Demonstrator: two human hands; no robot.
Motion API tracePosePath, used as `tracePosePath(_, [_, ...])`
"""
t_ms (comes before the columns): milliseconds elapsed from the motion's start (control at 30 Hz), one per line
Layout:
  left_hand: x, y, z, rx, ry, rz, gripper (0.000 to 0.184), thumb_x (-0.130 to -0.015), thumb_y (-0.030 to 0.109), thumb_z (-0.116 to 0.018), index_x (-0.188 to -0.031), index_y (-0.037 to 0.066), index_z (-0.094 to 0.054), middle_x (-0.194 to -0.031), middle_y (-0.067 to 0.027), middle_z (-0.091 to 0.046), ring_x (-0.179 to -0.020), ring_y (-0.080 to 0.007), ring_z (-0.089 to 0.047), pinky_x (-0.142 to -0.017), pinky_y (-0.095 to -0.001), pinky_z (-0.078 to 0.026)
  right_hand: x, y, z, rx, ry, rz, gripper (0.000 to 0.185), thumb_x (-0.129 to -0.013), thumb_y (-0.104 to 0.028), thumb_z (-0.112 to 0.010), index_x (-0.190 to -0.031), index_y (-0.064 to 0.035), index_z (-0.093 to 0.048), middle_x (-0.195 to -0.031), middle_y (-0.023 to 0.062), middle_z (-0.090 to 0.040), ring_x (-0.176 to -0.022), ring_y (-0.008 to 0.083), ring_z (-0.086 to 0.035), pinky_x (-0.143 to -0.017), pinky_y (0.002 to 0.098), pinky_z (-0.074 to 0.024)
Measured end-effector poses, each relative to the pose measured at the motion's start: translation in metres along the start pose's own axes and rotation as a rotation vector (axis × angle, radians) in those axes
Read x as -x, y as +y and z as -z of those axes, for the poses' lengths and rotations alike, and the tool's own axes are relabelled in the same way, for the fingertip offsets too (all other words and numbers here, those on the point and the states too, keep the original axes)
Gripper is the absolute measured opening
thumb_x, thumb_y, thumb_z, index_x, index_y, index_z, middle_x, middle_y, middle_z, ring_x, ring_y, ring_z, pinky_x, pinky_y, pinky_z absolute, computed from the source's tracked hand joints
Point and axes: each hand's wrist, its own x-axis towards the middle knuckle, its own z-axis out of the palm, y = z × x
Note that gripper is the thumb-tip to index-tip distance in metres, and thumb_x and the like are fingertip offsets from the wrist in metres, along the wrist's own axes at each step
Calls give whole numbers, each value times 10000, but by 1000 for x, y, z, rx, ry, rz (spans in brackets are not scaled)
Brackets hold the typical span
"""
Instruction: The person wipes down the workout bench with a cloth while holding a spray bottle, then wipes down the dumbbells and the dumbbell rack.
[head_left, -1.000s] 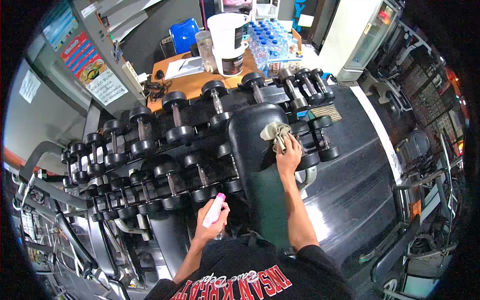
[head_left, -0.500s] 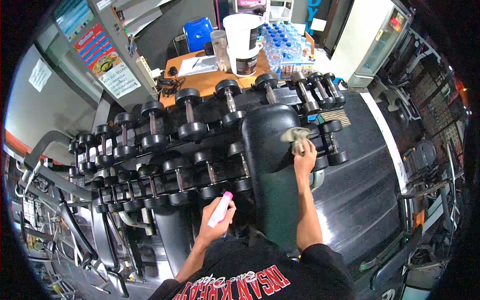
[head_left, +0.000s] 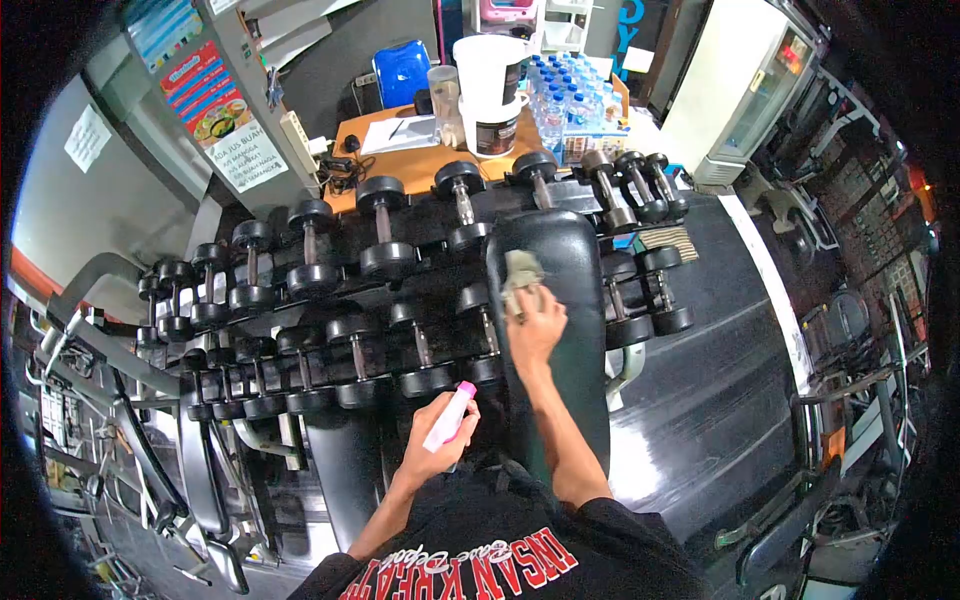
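Note:
My right hand [head_left: 537, 335] is closed on a pale, crumpled cloth [head_left: 522, 268] and presses it against the upper left part of a black padded bench [head_left: 572, 265]. The bench pad rises in front of me, and its surface looks smooth and slightly shiny. Lower and to the left, my left hand [head_left: 424, 448] grips a small white bottle with a pink top [head_left: 450, 420]. This bottle is tilted, its pink end pointing up and to the right, and it stays apart from the bench.
A two-tier rack of black dumbbells [head_left: 388, 262] spans the space behind the bench. Beyond it, a wooden table [head_left: 410, 178] carries white tubs [head_left: 487, 70] and several water bottles [head_left: 575, 95]. A glass-door fridge [head_left: 735, 85] stands back right. Gym machines line both sides.
My right hand has moved left with the cloth, from the pad's right edge to its upper left part. My left hand still holds the bottle, nearly in place.

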Motion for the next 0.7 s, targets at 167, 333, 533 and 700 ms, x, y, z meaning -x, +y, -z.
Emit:
tracePosePath(167, [-5, 2, -6, 1, -36, -6, 61, -871, -19, -584, -920, 12, -568, -752, -31, -596, -559, -79, -576, -500, -231, -463, 10, -9, 0, 21, -121, 387, 402, -655, -98, -682, -1043, -202, -665, -1187, 48, -559, -1051, 266, -514, -872, 427, -403])
tracePosePath(333, [-9, 3, -12, 2, -47, 3, 61, -868, -9, -594, -918, 18, -571, -703, -21, -585, -541, -76, -570, -490, -231, -457, -17, 42, 33, 8, -210, 542, 375, -669, -83, -646, -1015, -226, -670, -1158, 32, -579, -1009, 249, -551, -858, 405, -419])
tracePosePath(533, [-11, -9, -8, -26, -81, -9, 73, -867, -2, -599, -933, 16, -572, -729, -27, -598, -549, -75, -567, -501, -230, -461, -33, 120, 64, 69, -62, -60, 268, -783, -135, -697, -1049, -165, -697, -1170, 97, -613, -1022, 310, -596, -856, 405, -488])
tracePosePath(700, [-15, -9, -10, -9, -103, -78, 68, -870, -1, -598, -930, 17, -571, -754, -29, -603, -565, -71, -564, -508, -225, -456, -38, 160, 39, -96, -174, -666, 289, -858, -239, -679, -1130, -144, -678, -1200, 141, -591, -1058, 324, -588, -863, 422, -473])
